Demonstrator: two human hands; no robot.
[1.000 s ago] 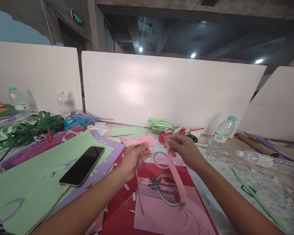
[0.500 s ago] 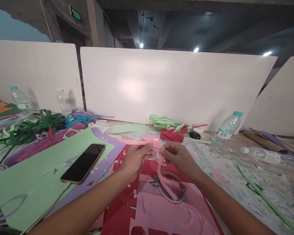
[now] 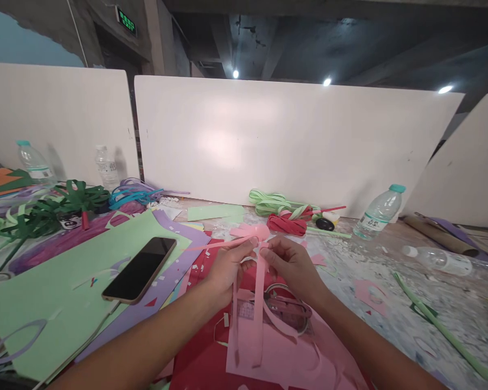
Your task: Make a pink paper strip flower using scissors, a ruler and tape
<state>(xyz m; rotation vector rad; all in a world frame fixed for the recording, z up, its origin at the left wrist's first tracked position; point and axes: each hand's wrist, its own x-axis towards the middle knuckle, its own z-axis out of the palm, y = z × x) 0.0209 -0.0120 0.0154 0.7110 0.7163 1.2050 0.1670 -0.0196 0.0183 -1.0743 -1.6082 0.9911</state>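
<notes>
My left hand (image 3: 228,265) is closed, thumb and fingers pinching pink paper strips. One strip sticks out to the left past the thumb. Close beside it, my right hand (image 3: 290,265) pinches the top of a long pink paper strip (image 3: 259,309), which hangs down between the hands. A thinner strip (image 3: 235,325) dangles below the left hand. Behind the fingertips shows a rounded pink paper piece (image 3: 261,232). Below the hands, a tape roll (image 3: 308,325) and scissors, partly covered by a curled strip, rest on pink paper sheets (image 3: 276,374) over red paper.
A black phone (image 3: 141,270) lies on green paper (image 3: 32,303) at left. Bundled green strips (image 3: 264,203) and red strips (image 3: 284,225) lie by the white board (image 3: 309,141). A bottle (image 3: 380,214) stands right; another bottle (image 3: 439,259) lies near a green stem (image 3: 443,327).
The long pink strip, curved over the tape roll before, now hangs straight down between my hands. The strip at left has swung lower, and a thin strip hangs below my left hand.
</notes>
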